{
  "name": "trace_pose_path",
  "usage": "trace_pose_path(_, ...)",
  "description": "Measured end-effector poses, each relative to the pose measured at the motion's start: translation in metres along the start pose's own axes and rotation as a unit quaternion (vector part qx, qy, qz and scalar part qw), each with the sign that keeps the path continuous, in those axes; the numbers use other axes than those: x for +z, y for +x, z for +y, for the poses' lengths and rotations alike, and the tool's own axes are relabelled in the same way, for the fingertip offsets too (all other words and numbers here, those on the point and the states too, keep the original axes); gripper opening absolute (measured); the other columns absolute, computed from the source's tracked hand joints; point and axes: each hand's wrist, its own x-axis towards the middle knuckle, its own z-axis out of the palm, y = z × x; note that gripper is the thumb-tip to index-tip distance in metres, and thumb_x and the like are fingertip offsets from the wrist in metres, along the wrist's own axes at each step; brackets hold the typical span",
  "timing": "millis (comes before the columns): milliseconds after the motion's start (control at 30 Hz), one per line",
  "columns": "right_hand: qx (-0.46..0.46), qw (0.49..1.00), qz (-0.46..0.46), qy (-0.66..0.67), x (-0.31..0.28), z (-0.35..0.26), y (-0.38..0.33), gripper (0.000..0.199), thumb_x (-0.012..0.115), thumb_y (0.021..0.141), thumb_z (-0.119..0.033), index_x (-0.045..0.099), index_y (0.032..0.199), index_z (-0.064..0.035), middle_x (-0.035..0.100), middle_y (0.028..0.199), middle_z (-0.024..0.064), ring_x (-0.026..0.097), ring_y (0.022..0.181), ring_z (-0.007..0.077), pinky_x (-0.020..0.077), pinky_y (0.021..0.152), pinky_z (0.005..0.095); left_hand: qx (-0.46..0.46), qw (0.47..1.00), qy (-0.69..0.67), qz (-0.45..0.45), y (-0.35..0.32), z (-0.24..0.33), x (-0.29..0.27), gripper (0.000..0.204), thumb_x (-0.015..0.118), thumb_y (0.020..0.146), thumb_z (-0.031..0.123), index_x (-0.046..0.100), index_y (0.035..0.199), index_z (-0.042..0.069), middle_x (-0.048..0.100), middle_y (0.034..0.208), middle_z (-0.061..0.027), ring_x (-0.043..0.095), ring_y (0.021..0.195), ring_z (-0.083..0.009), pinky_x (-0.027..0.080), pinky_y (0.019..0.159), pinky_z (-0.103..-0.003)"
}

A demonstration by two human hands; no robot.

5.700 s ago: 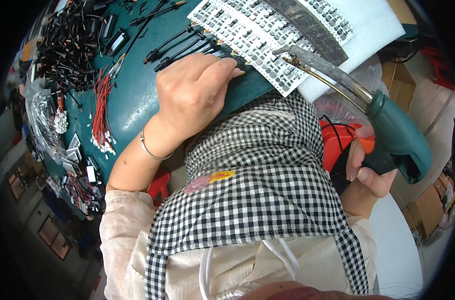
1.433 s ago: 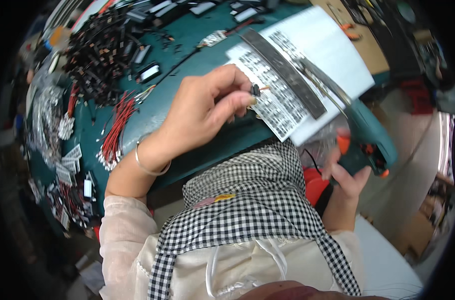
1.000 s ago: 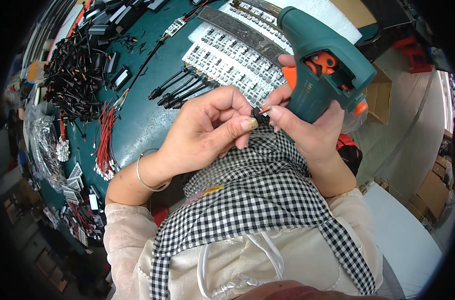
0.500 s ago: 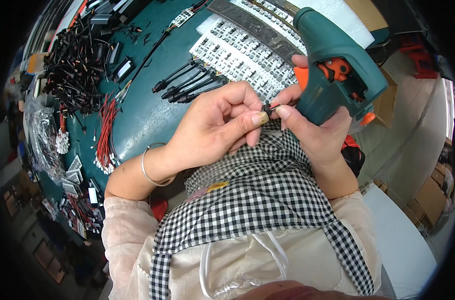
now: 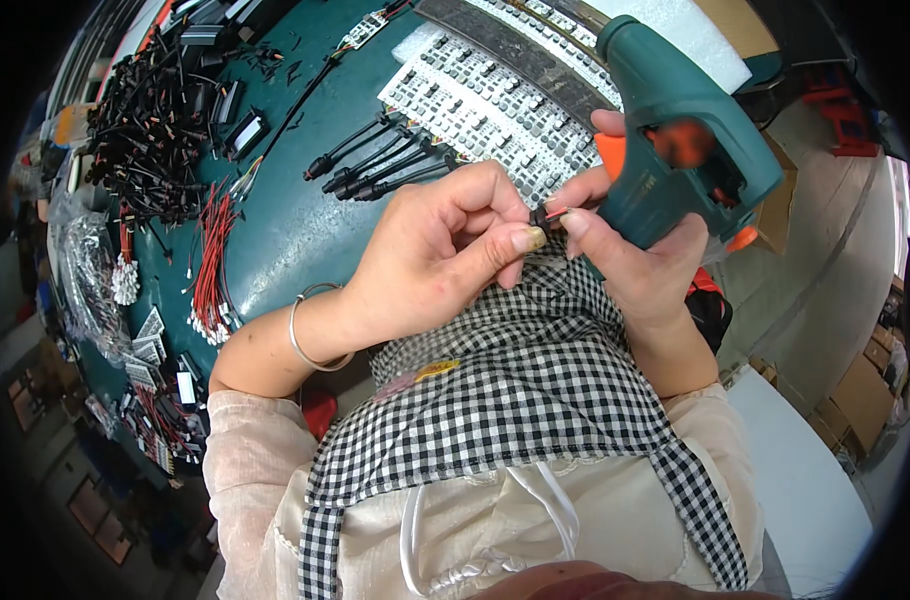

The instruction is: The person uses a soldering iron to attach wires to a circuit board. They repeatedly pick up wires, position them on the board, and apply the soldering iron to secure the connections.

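A small black connector (image 5: 541,214) with short red wire ends was pinched between the thumb and the forefinger of the left hand (image 5: 443,262). The fingers of this hand were closed narrowly on it, just above the checked apron (image 5: 515,400). The same small part was also touched from the other side by the fingertips of the right hand (image 5: 630,270), so both hands met at one point and neither was clearly nearer. The long axis of the connector seemed to lie almost level, from the left hand toward the right, but the part was too small for this to be told with certainty.

A green glue gun (image 5: 680,150) with an orange trigger was gripped by the remaining fingers and the palm of the right hand. It was held just beside the connector, on its right and a little above; the nozzle could not be seen clearly.

Further out, on the dark green table (image 5: 295,220), a white foam sheet (image 5: 495,110) covered with rows of small parts was laid, with several black cable plugs (image 5: 375,165) near it. A bundle of red wires (image 5: 213,260) and a heap of black cables (image 5: 150,120) were placed well apart, on the left.
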Motion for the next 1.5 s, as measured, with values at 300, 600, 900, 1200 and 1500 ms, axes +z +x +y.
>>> trace_pose_path(300,-0.03,0.996,-0.07,-0.043,-0.012,0.004,0.004,0.061,0.072,0.078,0.0,0.039,0.129,0.0082,0.066,0.086,0.014,0.064,0.076,0.015,0.0504,0.062,0.022,-0.083,0.994,-0.039,-0.059,0.0,0.006,-0.002,0.018,0.048,0.099,0.02,0.05,0.094,0.003,0.058,0.064,-0.0021,0.036,0.044,-0.0015,0.026,0.041,-0.017)
trace_pose_path(600,-0.13,0.977,-0.14,-0.096,-0.017,0.005,0.012,0.062,0.069,0.078,0.005,0.036,0.131,0.0073,0.064,0.084,0.0108,0.062,0.08,0.0175,0.0505,0.074,0.0284,-0.087,0.991,-0.079,-0.062,0.0,0.008,-0.003,0.019,0.047,0.1,0.021,0.05,0.094,0.003,0.057,0.063,-0.0021,0.032,0.042,-0.0009,0.022,0.039,-0.017)
trace_pose_path(900,-0.048,0.988,-0.141,-0.047,-0.014,0.004,0.008,0.064,0.067,0.078,0.007,0.034,0.133,0.0073,0.062,0.086,0.0105,0.06,0.082,0.0174,0.0498,0.075,0.0284,-0.118,0.984,-0.119,-0.065,0.002,0.008,-0.004,0.022,0.046,0.1,0.023,0.052,0.092,0.003,0.056,0.06,-0.0029,0.03,0.04,-0.001,0.02,0.038,-0.018)
trace_pose_path(1200,-0.037,0.991,-0.121,-0.051,-0.014,0.008,0.003,0.063,0.064,0.078,0.009,0.033,0.133,0.0071,0.061,0.085,0.0111,0.06,0.081,0.0158,0.0499,0.074,0.0273,-0.105,0.985,-0.123,-0.055,0.002,0.003,-0.002,0.021,0.045,0.101,0.023,0.051,0.096,0.003,0.054,0.06,-0.002,0.03,0.041,-0.001,0.02,0.038,-0.017)
trace_pose_path(1500,-0.045,0.994,-0.094,-0.035,-0.012,0.008,0.0,0.062,0.062,0.077,0.011,0.033,0.131,0.0078,0.061,0.084,0.0114,0.06,0.078,0.0155,0.0498,0.073,0.0267,-0.103,0.987,-0.112,-0.055,0.002,-0.001,0.003,0.022,0.043,0.101,0.025,0.05,0.096,0.004,0.053,0.062,-0.0005,0.031,0.044,-0.0012,0.021,0.04,-0.017)
